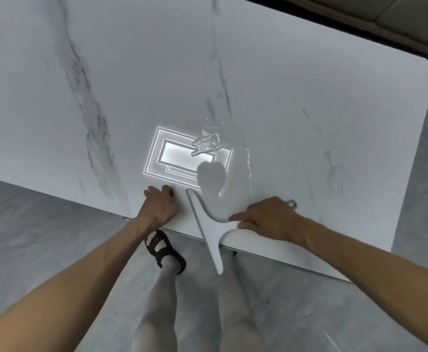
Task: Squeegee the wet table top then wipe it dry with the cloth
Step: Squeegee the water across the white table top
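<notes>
Marble-veined white table top (334,123) fills most of your view, with grey floor (30,224) below its near edge and a ceiling light's reflection (175,156) glaring at the centre. Water remains on the surface: a rippled puddle (206,143) at the reflection's upper right corner and a thin wet streak (247,168) running down towards you just to its right.

Your right hand (268,221) is wrapped around the handle of the squeegee (208,232), fingers curled over it and thumb along the near side. The handle's hanging loop (293,205) pokes out past your knuckles. The blade lies slantwise across the near edge of the table, its upper part on the top and its lower end out over the floor. Your left hand (159,205) rests on the table just left of the blade, fingers loosely bent, holding nothing. One sandal (166,250) shows beneath the edge.

You look to be in the squeegee step, with the blade down at the table's edge and the wet patches well above it. The next move likely calls for lifting the blade, setting it down beyond the puddle, and drawing it back with even pressure so the water runs off the edge. No cloth is in view, so the drying step is not yet begun.
</notes>
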Available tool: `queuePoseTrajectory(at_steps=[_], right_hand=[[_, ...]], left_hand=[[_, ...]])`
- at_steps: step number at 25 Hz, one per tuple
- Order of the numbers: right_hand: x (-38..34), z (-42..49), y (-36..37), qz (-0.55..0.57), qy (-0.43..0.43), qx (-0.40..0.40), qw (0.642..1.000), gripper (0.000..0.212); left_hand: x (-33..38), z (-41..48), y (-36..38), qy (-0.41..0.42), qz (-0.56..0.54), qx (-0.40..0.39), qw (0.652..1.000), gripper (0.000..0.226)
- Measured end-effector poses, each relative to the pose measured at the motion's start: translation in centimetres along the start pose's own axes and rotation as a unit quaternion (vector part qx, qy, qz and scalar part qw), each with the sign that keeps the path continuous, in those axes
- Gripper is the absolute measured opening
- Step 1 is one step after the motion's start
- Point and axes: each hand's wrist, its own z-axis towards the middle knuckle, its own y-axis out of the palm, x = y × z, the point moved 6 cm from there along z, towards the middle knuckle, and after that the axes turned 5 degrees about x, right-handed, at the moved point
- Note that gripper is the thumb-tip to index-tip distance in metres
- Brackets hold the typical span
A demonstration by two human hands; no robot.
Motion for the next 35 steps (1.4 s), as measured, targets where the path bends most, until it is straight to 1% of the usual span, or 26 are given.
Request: queuePoseTrajectory(at_steps=[1, 3, 5, 7, 11, 12, 14, 16, 17, 19, 21, 24, 27, 29, 31, 33, 35], right_hand=[[-1.3, 1.0, 0.9, 0.001, -0.015, -0.007, 1.0, 0.041], [-1.1, 1.3, 1.4, 0.003, -0.013, 0.005, 1.0, 0.039], [1.6, -0.1, 0.8, -0.009, 0.012, 0.027, 1.0, 0.037], [5.8, -2.5, -0.8, -0.019, 0.054, 0.038, 0.998, 0.036], [13.7, -7.0, -4.8, -0.044, 0.161, 0.031, 0.986, 0.036], [14.8, -7.8, -5.8, -0.058, 0.173, 0.036, 0.983, 0.037], [15.4, -8.1, -7.6, -0.093, 0.161, 0.062, 0.981, 0.039], [13.5, -7.1, -8.2, -0.095, 0.122, 0.097, 0.983, 0.041], [11.8, -5.8, -8.2, -0.084, 0.087, 0.107, 0.987, 0.042], [7.1, -1.7, -7.4, -0.041, 0.014, 0.092, 0.995, 0.04], [1.8, 3.1, -5.9, -0.001, -0.039, 0.061, 0.997, 0.037], [-4.4, 9.1, -3.6, 0.033, -0.074, 0.014, 0.997, 0.037], [-5.6, 12.3, -3.3, 0.011, -0.079, 0.017, 0.997, 0.037], [-3.3, 12.7, -4.5, 0.008, -0.067, 0.041, 0.997, 0.035], [0.9, 12.0, -6.3, 0.014, -0.025, 0.077, 0.997, 0.033], [6.5, 10.1, -8.4, 0.023, 0.046, 0.112, 0.992, 0.033], [12.1, 6.9, -9.9, 0.022, 0.124, 0.126, 0.984, 0.035]], left_hand=[[-0.1, 0.0, 0.0, -0.002, -0.002, 0.0, 1.0, 0.048], [0.0, 0.1, 0.2, 0.001, 0.002, -0.004, 1.0, 0.048], [0.3, 0.5, 0.3, -0.01, 0.01, 0.012, 1.0, 0.046], [0.6, 0.6, 0.3, -0.043, -0.006, 0.036, 0.998, 0.043], [1.2, 0.5, 0.0, -0.064, -0.007, 0.025, 0.998, 0.045], [1.2, 0.4, -0.1, -0.066, -0.011, 0.029, 0.997, 0.044], [1.2, 0.1, -0.7, -0.064, -0.022, 0.059, 0.996, 0.039], [1.2, -0.6, -1.0, -0.05, -0.033, 0.085, 0.995, 0.036], [1.1, -0.9, -1.3, -0.056, -0.047, 0.097, 0.993, 0.036], [0.3, -1.6, -2.2, -0.104, -0.094, 0.127, 0.982, 0.037], [-1.0, -2.0, -3.3, -0.148, -0.133, 0.162, 0.967, 0.036], [-3.4, -1.7, -4.6, -0.178, -0.169, 0.204, 0.948, 0.03], [-4.9, -1.1, -4.8, -0.181, -0.177, 0.193, 0.948, 0.037], [-4.5, -0.4, -4.9, -0.173, -0.178, 0.176, 0.953, 0.044], [-3.0, 0.3, -5.0, -0.144, -0.176, 0.161, 0.961, 0.047], [-0.7, 1.1, -5.3, -0.106, -0.163, 0.149, 0.97, 0.046], [2.1, 2.2, -5.8, -0.072, -0.156, 0.148, 0.974, 0.04]])
